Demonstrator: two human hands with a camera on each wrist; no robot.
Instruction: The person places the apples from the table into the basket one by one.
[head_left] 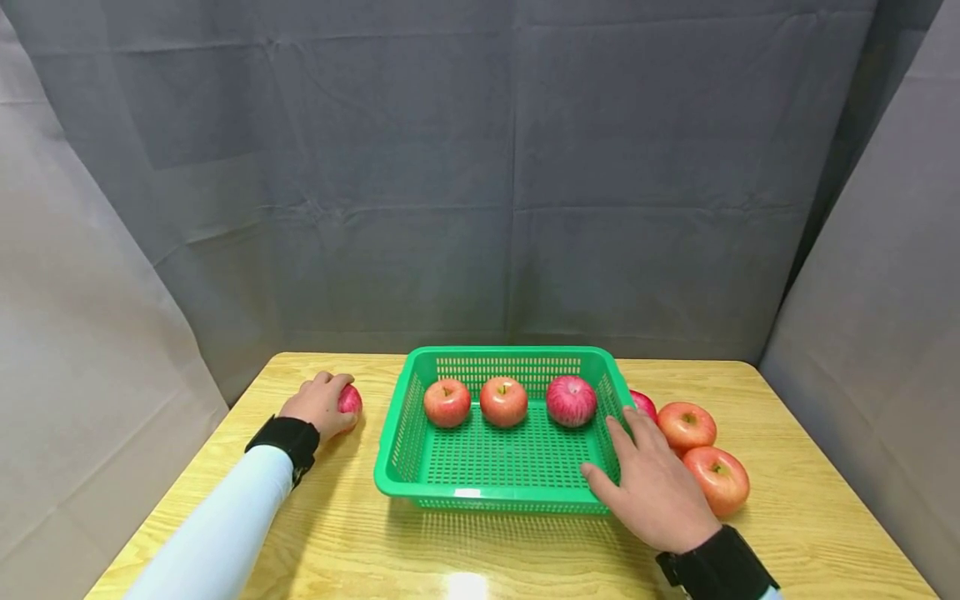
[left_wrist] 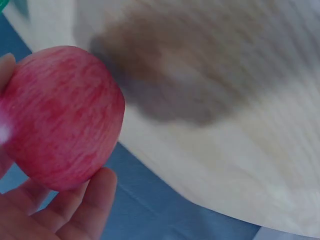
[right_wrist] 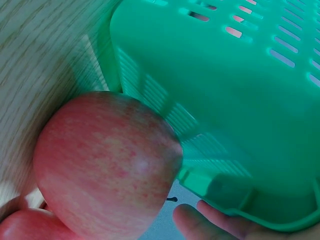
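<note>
My left hand [head_left: 318, 406] grips a red apple [head_left: 350, 400] above the left part of the table. In the left wrist view, fingers and thumb hold this streaked apple [left_wrist: 62, 120] from its sides, and a shadow lies on the wood beside it. The right hand [head_left: 660, 487], fingers spread and fairly straight, is over the near right corner of a green plastic basket [head_left: 517, 495], fingertips at the right rim. Inside the basket, two paler apples [head_left: 447, 403] and one deep red apple [head_left: 572, 401] sit in a row toward the back.
Right of the basket, a partly hidden red apple [head_left: 642, 404] and two paler apples [head_left: 686, 426] [head_left: 717, 481] rest close together beside my right hand. The wooden table [head_left: 817, 508] ends at a grey cloth backdrop [head_left: 465, 250], with pale cloth on both sides.
</note>
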